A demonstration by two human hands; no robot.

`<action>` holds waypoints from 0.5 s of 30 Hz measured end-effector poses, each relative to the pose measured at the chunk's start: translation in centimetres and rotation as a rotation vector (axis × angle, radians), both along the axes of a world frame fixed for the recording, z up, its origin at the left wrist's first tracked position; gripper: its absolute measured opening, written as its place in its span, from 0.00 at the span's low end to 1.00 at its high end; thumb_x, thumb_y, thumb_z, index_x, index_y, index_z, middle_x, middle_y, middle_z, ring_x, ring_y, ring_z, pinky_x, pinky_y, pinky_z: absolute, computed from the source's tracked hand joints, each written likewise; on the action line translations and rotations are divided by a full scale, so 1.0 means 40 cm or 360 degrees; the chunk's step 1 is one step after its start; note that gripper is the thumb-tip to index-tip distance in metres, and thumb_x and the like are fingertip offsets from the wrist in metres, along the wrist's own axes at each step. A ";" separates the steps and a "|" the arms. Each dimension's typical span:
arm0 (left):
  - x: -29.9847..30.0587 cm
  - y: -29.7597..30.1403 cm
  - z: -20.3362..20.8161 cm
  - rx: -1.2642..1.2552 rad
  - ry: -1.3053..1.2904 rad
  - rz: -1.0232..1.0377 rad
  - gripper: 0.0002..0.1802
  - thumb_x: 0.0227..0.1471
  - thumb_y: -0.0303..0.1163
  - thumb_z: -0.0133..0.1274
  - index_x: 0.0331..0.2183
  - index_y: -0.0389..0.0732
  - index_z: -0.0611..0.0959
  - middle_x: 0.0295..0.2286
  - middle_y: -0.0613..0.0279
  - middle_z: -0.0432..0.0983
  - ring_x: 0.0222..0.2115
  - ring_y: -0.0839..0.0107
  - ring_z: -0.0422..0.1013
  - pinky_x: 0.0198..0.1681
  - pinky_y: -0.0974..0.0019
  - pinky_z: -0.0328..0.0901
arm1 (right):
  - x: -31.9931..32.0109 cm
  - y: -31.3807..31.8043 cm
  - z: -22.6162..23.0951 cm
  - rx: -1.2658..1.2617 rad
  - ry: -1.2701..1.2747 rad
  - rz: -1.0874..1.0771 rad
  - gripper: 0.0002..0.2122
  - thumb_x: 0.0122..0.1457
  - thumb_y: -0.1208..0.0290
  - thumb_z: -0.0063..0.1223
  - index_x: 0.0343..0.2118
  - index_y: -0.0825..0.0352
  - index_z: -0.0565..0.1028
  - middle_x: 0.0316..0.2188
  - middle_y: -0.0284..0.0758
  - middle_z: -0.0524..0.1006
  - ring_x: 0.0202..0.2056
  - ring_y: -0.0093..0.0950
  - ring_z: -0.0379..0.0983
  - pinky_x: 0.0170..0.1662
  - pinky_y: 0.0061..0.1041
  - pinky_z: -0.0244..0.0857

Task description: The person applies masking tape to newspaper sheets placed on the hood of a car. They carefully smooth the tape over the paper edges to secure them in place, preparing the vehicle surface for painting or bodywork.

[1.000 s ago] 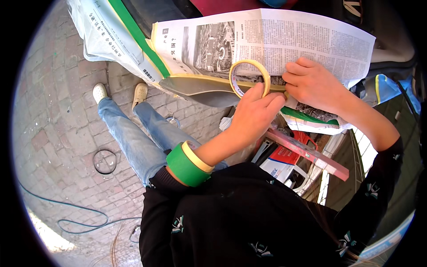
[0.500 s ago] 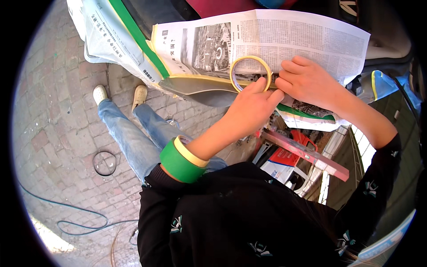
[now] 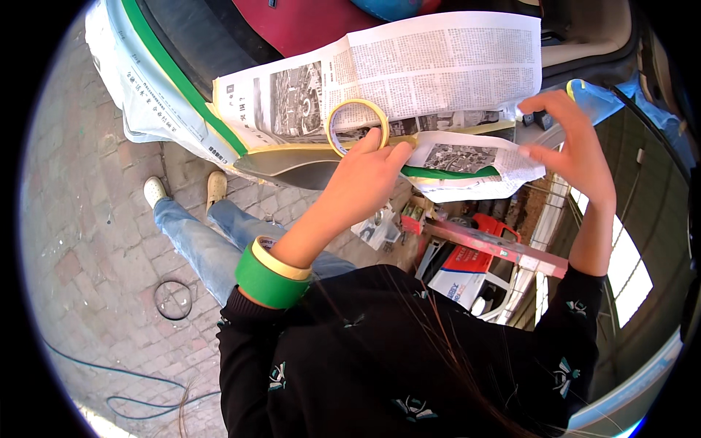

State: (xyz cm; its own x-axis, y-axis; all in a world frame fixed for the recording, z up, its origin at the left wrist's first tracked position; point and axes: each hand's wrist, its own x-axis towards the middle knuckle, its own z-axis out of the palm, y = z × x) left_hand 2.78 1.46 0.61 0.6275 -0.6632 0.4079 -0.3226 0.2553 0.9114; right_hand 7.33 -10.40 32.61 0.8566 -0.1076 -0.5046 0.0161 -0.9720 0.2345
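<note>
My left hand (image 3: pixel 363 175) is closed on a roll of yellow masking tape (image 3: pixel 385 124), held upright at the lower edge of a newspaper sheet (image 3: pixel 431 69). Two wider rolls, a green one (image 3: pixel 266 281) and a pale yellow one (image 3: pixel 283 267), ring my left wrist. My right hand (image 3: pixel 573 150) is raised, thumb and fingers apart, just off the right end of the paper. Between the hands lies a smaller newspaper piece (image 3: pixel 515 162) with a green tape strip (image 3: pixel 453 174) along it. The big sheet is edged with yellow tape on a curved grey panel (image 3: pixel 292 164).
White sheeting (image 3: pixel 139 102) bordered by a green tape band (image 3: pixel 182 77) covers the left side. Blue film (image 3: pixel 599 100) hangs at the right by dark glass. Below are a pinkish beam (image 3: pixel 496 244) and a red-white package (image 3: pixel 461 270). A hose (image 3: pixel 146 381) and black ring (image 3: pixel 173 300) lie on brick paving.
My right hand has drawn away from the left to the right and opened. The smaller newspaper piece now shows between them. My left hand still grips the tape roll; the whole view has shifted.
</note>
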 end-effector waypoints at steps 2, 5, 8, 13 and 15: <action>0.002 -0.002 -0.001 -0.0007 0.0009 0.0007 0.22 0.50 0.20 0.51 0.50 0.37 0.77 0.34 0.52 0.81 0.41 0.52 0.69 0.44 0.54 0.67 | -0.025 0.002 0.015 0.0154 0.0214 -0.0056 0.30 0.36 0.67 0.73 0.48 0.65 0.77 0.52 0.36 0.74 0.58 0.40 0.66 0.62 0.39 0.58; 0.001 -0.002 0.000 -0.0029 0.0025 0.0015 0.21 0.51 0.20 0.51 0.49 0.37 0.78 0.34 0.53 0.80 0.39 0.52 0.68 0.43 0.54 0.66 | -0.061 -0.006 0.008 0.0184 0.0342 -0.0027 0.29 0.38 0.70 0.71 0.49 0.63 0.78 0.55 0.35 0.73 0.62 0.41 0.64 0.64 0.42 0.57; 0.001 0.001 0.006 -0.0047 0.0033 0.0016 0.21 0.51 0.20 0.52 0.48 0.37 0.78 0.33 0.53 0.80 0.39 0.52 0.68 0.43 0.55 0.66 | -0.070 -0.036 0.008 0.0107 0.0279 0.0120 0.16 0.46 0.78 0.63 0.41 0.64 0.79 0.47 0.33 0.78 0.58 0.40 0.68 0.61 0.41 0.59; 0.001 0.002 0.007 -0.0024 0.0057 0.0019 0.22 0.50 0.18 0.51 0.49 0.37 0.78 0.33 0.53 0.80 0.38 0.53 0.67 0.43 0.56 0.65 | -0.038 -0.068 -0.017 -0.0057 0.0070 0.0491 0.09 0.47 0.81 0.60 0.34 0.65 0.80 0.38 0.30 0.80 0.51 0.37 0.73 0.55 0.40 0.64; 0.001 0.000 0.007 -0.0046 0.0115 0.0014 0.19 0.49 0.18 0.51 0.46 0.36 0.77 0.35 0.54 0.81 0.38 0.53 0.67 0.43 0.56 0.65 | -0.029 -0.065 -0.033 -0.0076 -0.0060 0.0588 0.10 0.46 0.83 0.61 0.33 0.66 0.80 0.36 0.31 0.81 0.47 0.35 0.75 0.50 0.36 0.68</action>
